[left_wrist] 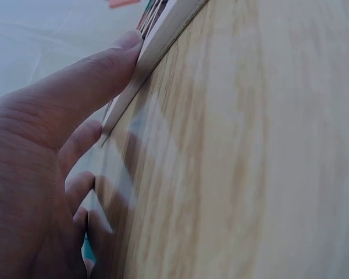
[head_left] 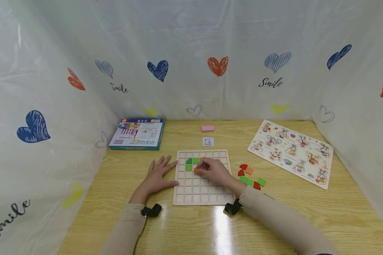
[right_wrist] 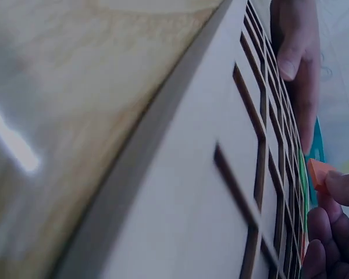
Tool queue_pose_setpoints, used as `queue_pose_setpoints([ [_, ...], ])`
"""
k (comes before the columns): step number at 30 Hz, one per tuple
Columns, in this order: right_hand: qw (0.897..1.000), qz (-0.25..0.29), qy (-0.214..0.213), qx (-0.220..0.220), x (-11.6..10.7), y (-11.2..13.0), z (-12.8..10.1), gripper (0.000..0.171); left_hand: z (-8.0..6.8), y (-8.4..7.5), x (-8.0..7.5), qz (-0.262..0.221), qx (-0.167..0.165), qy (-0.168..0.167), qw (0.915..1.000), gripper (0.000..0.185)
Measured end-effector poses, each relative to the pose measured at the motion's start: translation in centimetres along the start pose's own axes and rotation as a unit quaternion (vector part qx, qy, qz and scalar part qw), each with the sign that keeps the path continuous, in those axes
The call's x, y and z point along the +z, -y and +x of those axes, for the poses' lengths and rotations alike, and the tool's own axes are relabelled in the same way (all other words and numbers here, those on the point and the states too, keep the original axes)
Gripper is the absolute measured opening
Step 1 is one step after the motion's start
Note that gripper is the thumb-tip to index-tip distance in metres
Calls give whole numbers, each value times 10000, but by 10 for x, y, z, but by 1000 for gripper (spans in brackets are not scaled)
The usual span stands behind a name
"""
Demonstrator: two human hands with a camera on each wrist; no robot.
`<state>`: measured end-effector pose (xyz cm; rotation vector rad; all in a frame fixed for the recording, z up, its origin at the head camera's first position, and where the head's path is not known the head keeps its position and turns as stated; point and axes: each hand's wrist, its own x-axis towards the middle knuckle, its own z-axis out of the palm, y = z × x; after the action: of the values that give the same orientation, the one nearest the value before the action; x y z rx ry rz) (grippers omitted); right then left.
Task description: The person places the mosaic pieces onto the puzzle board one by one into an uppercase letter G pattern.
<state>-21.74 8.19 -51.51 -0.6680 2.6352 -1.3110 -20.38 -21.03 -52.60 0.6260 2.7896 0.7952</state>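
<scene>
A pale wooden grid board (head_left: 201, 199) lies on the table. My right hand (head_left: 214, 171) pinches an orange square tile (right_wrist: 319, 174) between thumb and fingertips, close over the board's upper middle cells. Two green squares (head_left: 188, 167) and a dark green quarter-circle tile (head_left: 189, 161) sit in cells left of it. Another orange tile (head_left: 201, 159) shows partly behind my right fingers. My left hand (head_left: 157, 176) rests on the table with fingers spread, and its thumb (left_wrist: 107, 64) touches the board's left edge.
Several loose red, green and orange tiles (head_left: 250, 182) lie right of the board. Behind it are a small patterned card (head_left: 208, 142) and a pink block (head_left: 207, 128). A boxed set (head_left: 137, 136) stands back left, and an illustrated puzzle board (head_left: 290, 152) lies at the right.
</scene>
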Motion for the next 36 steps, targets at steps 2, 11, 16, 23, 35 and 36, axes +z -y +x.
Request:
queue_pose_setpoints([
  [2,9999,-54,58,-65,7,4,3,4,0,1,1,7,0,1,10000,87],
  [11,9991,-263,187,-265,26,13,11,8,1,0,1,1,17,-27,10000,87],
  [16,9986,-460,160,-208,28,16,12,4,0,-1,1,-16,16,-48,10000,87],
  [23,9970,-708,260,-172,28,19,9,11,0,-2,0,-55,45,-66,10000,86],
  [35,9970,-656,356,-204,25,20,6,16,0,-1,0,-27,23,-45,10000,88],
  [36,9972,-599,392,-204,24,20,6,17,0,-1,0,-26,18,-40,10000,88],
])
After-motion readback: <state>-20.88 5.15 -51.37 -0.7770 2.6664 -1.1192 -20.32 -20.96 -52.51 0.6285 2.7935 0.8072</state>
